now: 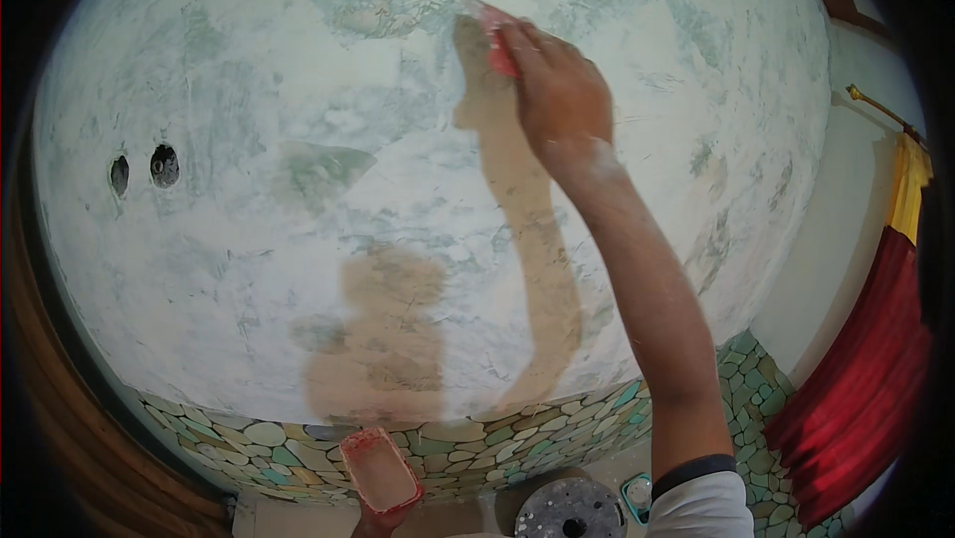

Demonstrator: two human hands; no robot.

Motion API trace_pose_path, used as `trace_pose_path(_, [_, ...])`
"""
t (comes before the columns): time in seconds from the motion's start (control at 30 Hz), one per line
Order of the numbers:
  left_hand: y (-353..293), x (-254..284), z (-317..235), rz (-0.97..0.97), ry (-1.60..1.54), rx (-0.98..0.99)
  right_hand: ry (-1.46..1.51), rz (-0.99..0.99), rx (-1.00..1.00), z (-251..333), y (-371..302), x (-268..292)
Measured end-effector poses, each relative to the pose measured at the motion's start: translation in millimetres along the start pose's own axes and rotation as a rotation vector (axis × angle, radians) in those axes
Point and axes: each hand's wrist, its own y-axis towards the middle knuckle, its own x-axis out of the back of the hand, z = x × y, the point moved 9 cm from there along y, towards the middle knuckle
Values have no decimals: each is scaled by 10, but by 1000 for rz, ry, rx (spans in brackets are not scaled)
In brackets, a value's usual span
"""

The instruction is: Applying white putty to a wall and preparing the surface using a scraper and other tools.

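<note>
My right arm reaches up to a wall (pixel 398 170) patchily coated in white and grey-green. My right hand (pixel 562 81) is closed round a red putty spreader (pixel 499 49), whose upper edge lies at the wall surface; part of the spreader is hidden by the fingers. White smears mark the wrist. Low in the view, my left hand (pixel 383 518) holds up a small red rectangular tub (pixel 407 463) with pale pinkish-white paste (pixel 382 472) inside. Most of the left hand's fingers are hidden beneath the tub.
Two dark holes (pixel 164 166) open in the wall at the left. Pebble-patterned green tiling (pixel 557 444) runs along the wall's lower part. A speckled grey round object (pixel 569 510) with a central hole stands below. Red curtain (pixel 856 379) hangs right, brown curtain (pixel 90 419) left.
</note>
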Motion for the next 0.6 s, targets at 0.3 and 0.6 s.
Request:
trace_pose_path(0.3, [42, 380, -312, 59, -82, 77, 115, 235, 35, 734, -402, -133])
trace_pose_path(0.6, [-20, 284, -500, 65, -173, 189, 585, 151, -383, 264, 178, 35])
